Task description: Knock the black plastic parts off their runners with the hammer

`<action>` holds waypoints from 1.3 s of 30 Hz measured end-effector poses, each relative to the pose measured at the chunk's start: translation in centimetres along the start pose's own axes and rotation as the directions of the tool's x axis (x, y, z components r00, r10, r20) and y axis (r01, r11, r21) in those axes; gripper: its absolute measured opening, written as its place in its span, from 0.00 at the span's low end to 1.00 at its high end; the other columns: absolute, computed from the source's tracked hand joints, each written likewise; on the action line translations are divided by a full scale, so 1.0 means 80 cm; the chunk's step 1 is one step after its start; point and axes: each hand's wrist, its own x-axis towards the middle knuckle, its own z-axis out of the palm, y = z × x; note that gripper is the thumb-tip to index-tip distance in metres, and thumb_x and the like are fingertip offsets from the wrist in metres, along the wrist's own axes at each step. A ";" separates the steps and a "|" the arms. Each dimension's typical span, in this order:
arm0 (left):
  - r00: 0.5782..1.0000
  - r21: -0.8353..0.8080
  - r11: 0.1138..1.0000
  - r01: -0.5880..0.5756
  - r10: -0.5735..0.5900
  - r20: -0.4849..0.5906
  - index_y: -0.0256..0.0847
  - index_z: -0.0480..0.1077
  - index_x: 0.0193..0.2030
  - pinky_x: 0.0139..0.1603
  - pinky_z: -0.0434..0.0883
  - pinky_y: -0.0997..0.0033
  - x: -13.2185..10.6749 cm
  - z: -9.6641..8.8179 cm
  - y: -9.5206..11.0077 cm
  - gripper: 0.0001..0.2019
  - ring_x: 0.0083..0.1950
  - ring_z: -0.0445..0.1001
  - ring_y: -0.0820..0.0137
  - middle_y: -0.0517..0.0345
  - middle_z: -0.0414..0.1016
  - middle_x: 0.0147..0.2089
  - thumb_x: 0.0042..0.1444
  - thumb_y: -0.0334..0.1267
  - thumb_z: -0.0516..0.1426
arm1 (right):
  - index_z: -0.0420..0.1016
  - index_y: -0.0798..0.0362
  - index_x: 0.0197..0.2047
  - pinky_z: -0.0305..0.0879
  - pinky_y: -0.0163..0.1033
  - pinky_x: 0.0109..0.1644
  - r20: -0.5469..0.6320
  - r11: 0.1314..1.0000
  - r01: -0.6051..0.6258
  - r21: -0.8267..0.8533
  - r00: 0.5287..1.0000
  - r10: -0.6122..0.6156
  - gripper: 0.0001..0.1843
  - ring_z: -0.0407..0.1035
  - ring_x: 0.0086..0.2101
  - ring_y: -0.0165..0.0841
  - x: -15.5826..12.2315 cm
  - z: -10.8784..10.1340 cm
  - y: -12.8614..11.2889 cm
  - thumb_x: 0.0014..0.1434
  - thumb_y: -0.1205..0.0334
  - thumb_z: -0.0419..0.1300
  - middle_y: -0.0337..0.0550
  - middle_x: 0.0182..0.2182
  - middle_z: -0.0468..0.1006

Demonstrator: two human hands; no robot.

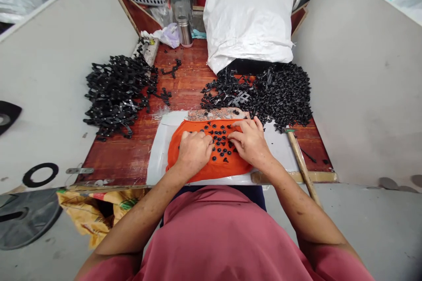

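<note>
An orange cloth (198, 169) lies on a white sheet (158, 153) at the near edge of the wooden table (132, 153). Several small black plastic pieces (220, 140) are scattered over the cloth. My left hand (193, 151) rests on the cloth's left part with its fingers curled under; what they hold is hidden. My right hand (250, 140) lies on the cloth's right part, fingers bent and tips down among the black pieces.
A heap of black plastic frames (115, 92) lies at the left, a heap of black parts (280, 92) at the right below a white sack (250, 17). A wooden-handled tool (301, 164) lies right of the sheet. A metal flask (185, 30) stands at the back.
</note>
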 end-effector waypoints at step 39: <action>0.990 -0.096 0.987 -0.128 0.122 -0.068 0.42 0.76 0.39 0.47 0.59 0.57 -0.023 0.010 0.033 0.13 0.42 0.73 0.62 0.53 0.79 0.37 0.70 0.40 0.53 | 0.84 0.50 0.34 0.30 0.69 0.74 0.127 0.997 0.044 -0.064 0.991 -0.036 0.09 0.58 0.64 0.50 0.004 0.003 -0.006 0.65 0.64 0.63 0.50 0.61 0.74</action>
